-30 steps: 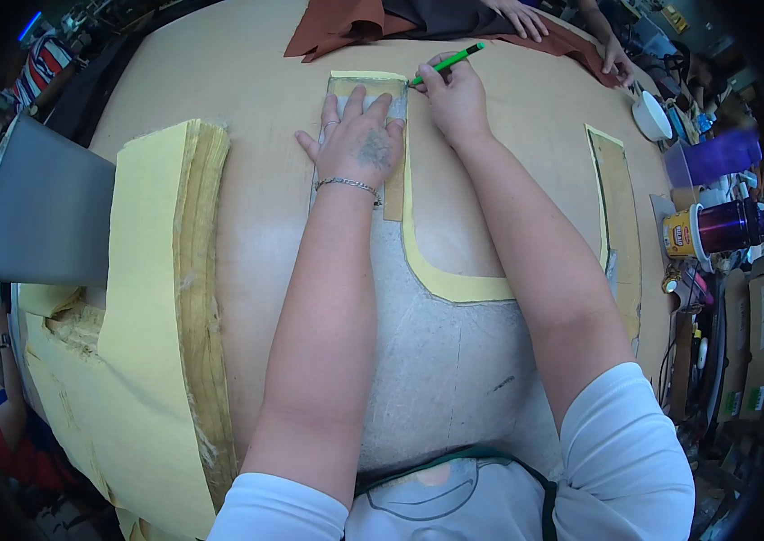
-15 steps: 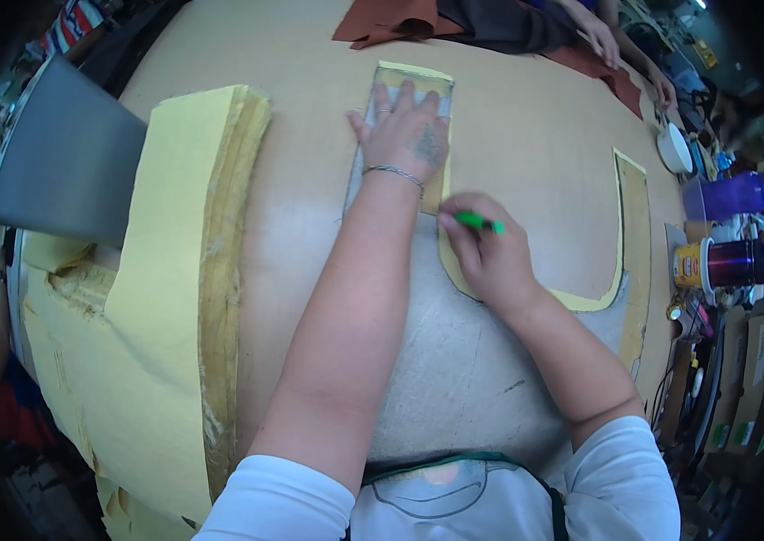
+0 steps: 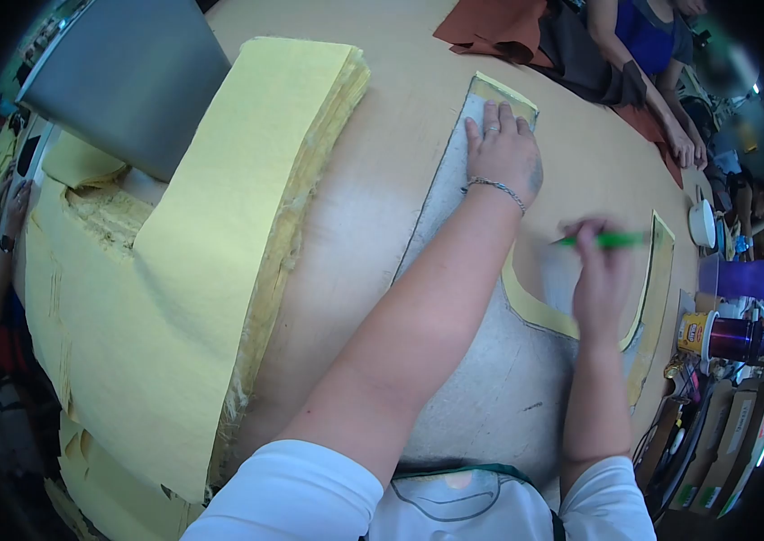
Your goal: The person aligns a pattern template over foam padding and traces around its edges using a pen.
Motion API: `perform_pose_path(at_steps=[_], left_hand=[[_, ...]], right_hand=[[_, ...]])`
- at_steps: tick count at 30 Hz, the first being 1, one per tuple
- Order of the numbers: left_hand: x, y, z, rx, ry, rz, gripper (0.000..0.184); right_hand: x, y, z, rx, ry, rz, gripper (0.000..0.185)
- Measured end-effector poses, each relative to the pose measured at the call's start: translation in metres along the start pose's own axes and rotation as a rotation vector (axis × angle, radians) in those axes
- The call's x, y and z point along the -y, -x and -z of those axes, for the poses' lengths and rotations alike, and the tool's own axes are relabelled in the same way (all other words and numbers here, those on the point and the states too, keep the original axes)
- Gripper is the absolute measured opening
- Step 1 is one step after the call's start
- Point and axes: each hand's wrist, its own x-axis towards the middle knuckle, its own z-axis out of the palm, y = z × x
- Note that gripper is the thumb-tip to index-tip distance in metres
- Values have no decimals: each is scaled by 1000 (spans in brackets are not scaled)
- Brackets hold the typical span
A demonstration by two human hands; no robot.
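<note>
Right-hand grip (image 3: 605, 275), blurred by motion, is closed around a green pen (image 3: 623, 241) whose dark tip points left. Half a second ago this hand was lower against the inner edge of a large, grey, U-shaped template (image 3: 517, 397), close to the left wrist. Now it is farther right, over the opening of the U, and the pen is well apart from the left hand (image 3: 506, 160). Blur hides whether the tip touches anything.

That left hand holds nothing; it rests flat, fingers slightly spread, on the far end of the template's left arm, as it did before. The template lies on the bench (image 3: 382, 162) between the wearer's body and both hands, passing beneath the left forearm. A yellow border (image 3: 526, 304) follows its inner curve, just below and to the left of the right hand. The view has swung, so a thick stack of yellow sheets (image 3: 219, 225), left of the template, appears nearer the middle.
</note>
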Motion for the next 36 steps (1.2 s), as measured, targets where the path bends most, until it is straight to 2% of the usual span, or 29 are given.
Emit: perform_pose_path(at_steps=[1, 4, 6, 9, 13, 16, 20, 23, 25, 30, 36], left_hand=[[-1, 0, -1, -17, -7, 7, 43], [-2, 1, 0, -48, 55, 11, 43], [-1, 1, -1, -49, 75, 12, 43], [-2, 2, -4, -60, 72, 20, 42], [-5, 2, -2, -43, 71, 45, 42], [-6, 4, 1, -12, 106, 48, 43], [-7, 5, -1, -21, 108, 49, 45], [-9, 6, 3, 17, 96, 45, 46], [-12, 5, 1, 30, 107, 64, 47], [-23, 7, -7, 30, 192, 84, 49], [-27, 9, -10, 13, 172, 60, 51]], right_hand=[[3, -28, 0, -66, 35, -32, 13], [-11, -116, -13, 16, 142, -115, 14], [-35, -157, -25, 133, 457, -29, 14], [-52, -175, -38, 173, 356, -99, 16], [-42, -168, -31, -27, 31, -236, 18], [-45, -164, -20, -119, -40, -308, 18], [-52, -179, -27, 141, 392, -121, 20], [-44, -190, -49, 342, 556, 20, 23], [-45, -205, -63, 417, 707, 36, 28], [-43, -212, -81, 602, 799, 85, 35], [-34, -212, -84, 638, 664, -197, 43]])
